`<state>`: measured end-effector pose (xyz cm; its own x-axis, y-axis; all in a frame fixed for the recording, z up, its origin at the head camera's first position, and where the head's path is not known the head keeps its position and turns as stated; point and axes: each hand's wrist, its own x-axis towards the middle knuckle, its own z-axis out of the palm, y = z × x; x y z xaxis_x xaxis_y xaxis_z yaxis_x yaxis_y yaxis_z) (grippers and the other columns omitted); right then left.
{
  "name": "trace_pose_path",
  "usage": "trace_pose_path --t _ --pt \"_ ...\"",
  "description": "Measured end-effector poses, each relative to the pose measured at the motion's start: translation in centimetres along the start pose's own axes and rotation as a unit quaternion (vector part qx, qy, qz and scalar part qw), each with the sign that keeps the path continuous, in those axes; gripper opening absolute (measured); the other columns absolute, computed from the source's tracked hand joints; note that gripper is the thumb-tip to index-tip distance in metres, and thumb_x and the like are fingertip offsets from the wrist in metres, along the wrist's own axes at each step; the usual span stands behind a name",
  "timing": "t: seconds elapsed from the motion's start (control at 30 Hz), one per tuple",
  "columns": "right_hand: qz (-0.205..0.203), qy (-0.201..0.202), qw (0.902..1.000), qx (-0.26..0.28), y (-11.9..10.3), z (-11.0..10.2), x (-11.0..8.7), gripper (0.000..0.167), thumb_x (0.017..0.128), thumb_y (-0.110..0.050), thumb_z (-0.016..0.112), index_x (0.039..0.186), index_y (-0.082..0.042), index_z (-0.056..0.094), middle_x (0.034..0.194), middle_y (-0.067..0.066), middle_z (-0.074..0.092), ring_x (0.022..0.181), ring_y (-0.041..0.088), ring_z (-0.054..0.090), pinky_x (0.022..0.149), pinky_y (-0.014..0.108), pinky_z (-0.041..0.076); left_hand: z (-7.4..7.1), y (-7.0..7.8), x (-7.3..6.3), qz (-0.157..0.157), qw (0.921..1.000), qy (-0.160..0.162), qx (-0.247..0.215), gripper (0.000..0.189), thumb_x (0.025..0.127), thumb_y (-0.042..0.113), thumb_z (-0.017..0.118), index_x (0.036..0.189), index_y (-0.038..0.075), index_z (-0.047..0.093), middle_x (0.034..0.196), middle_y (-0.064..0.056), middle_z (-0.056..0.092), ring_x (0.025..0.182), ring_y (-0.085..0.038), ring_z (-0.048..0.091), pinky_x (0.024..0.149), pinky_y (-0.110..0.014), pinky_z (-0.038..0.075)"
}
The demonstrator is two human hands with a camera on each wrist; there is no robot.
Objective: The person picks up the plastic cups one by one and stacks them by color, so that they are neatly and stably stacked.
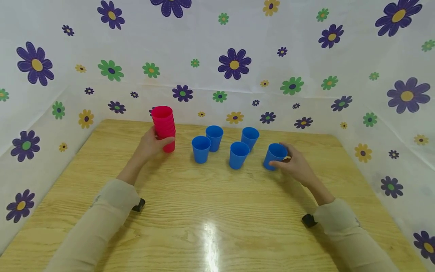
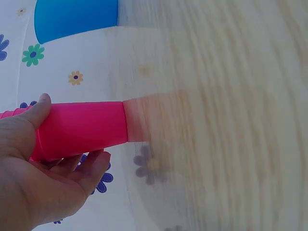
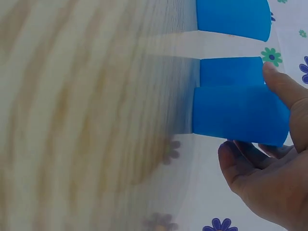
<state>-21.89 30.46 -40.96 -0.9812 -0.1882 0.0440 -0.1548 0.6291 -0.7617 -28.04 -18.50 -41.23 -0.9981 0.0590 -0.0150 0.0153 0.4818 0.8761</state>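
Observation:
A stack of several nested red cups (image 1: pixel 164 126) stands upright at the left on the wooden table. My left hand (image 1: pixel 151 145) grips the stack around its lower half, thumb across the front, as the left wrist view also shows with the red cups (image 2: pixel 86 127) between thumb and fingers. At the right, my right hand (image 1: pixel 295 162) has its thumb and fingers around a blue cup (image 1: pixel 274 156), which is upright with its mouth up. In the right wrist view this blue cup (image 3: pixel 238 113) lies between the thumb and the curled fingers.
Several more blue cups stand upright between my hands: a front left one (image 1: pixel 201 150), one behind it (image 1: pixel 215 138), a front middle one (image 1: pixel 238 155) and one behind that (image 1: pixel 250 138). The wooden table (image 1: pixel 210 211) meets a flower-patterned cloth (image 1: pixel 204 79) at the back and sides.

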Motion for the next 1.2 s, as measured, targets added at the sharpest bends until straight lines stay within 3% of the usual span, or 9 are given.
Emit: trace_pose_path --t 0.33,0.47,0.57,0.67,0.87,1.2 --pt "-0.001 0.009 0.9995 0.031 -0.3 0.3 -0.1 0.079 0.1 -0.027 0.071 0.159 0.003 0.028 0.152 0.033 0.043 0.125 0.049 0.058 0.103 0.058 0.049 -1.4 -0.4 0.1 -0.013 0.9998 0.014 -0.006 0.076 0.099 0.033 0.071 0.153 -0.002 0.03 0.15 -0.023 0.045 0.135 -0.042 0.045 0.113 -0.057 0.04" --pt "-0.008 0.015 0.9995 0.027 -0.3 0.4 -0.2 0.073 0.1 -0.027 0.071 0.156 0.002 0.034 0.148 0.03 0.05 0.12 0.045 0.062 0.097 0.037 0.055 -1.5 -0.4 -0.2 -0.018 0.9996 0.019 -0.012 0.082 0.098 0.034 0.072 0.155 -0.002 0.026 0.152 -0.024 0.042 0.136 -0.043 0.044 0.113 -0.057 0.04" --pt "-0.013 0.018 0.9995 0.025 -0.3 0.5 -0.4 0.07 0.1 -0.027 0.072 0.153 0.003 0.039 0.142 0.029 0.055 0.113 0.041 0.064 0.087 0.02 0.053 -1.6 -0.4 -0.5 -0.028 0.9991 0.03 -0.01 0.092 0.095 0.036 0.075 0.159 -0.002 0.02 0.157 -0.025 0.035 0.139 -0.046 0.039 0.113 -0.059 0.039" --pt "-0.018 0.018 0.9992 0.031 -0.4 0.6 -0.5 0.069 0.099 -0.025 0.073 0.152 0.004 0.04 0.138 0.029 0.058 0.111 0.039 0.064 0.083 0.014 0.051 -1.9 -0.2 -1.1 -0.042 0.9983 0.04 -0.007 0.101 0.094 0.038 0.076 0.161 -0.002 0.012 0.161 -0.027 0.027 0.142 -0.047 0.033 0.113 -0.06 0.038" --pt "-0.021 0.021 0.9985 0.046 -0.7 1.0 -0.8 0.068 0.099 -0.022 0.073 0.151 0.006 0.04 0.138 0.029 0.057 0.111 0.036 0.062 0.084 0.013 0.05 -2.8 0.8 -3.5 -0.049 0.998 0.039 0.007 0.096 0.097 0.039 0.07 0.161 -0.002 0.012 0.161 -0.027 0.027 0.144 -0.048 0.033 0.112 -0.061 0.04" --pt "-0.017 0.034 0.9989 0.027 -1.2 1.2 -0.9 0.069 0.098 -0.025 0.074 0.15 0.008 0.043 0.138 0.028 0.058 0.114 0.037 0.062 0.087 0.012 0.048 -3.4 3.0 -7.9 -0.009 0.9985 0.054 0.0 0.077 0.102 0.036 0.063 0.157 -0.004 0.026 0.152 -0.027 0.042 0.139 -0.045 0.043 0.108 -0.059 0.044"
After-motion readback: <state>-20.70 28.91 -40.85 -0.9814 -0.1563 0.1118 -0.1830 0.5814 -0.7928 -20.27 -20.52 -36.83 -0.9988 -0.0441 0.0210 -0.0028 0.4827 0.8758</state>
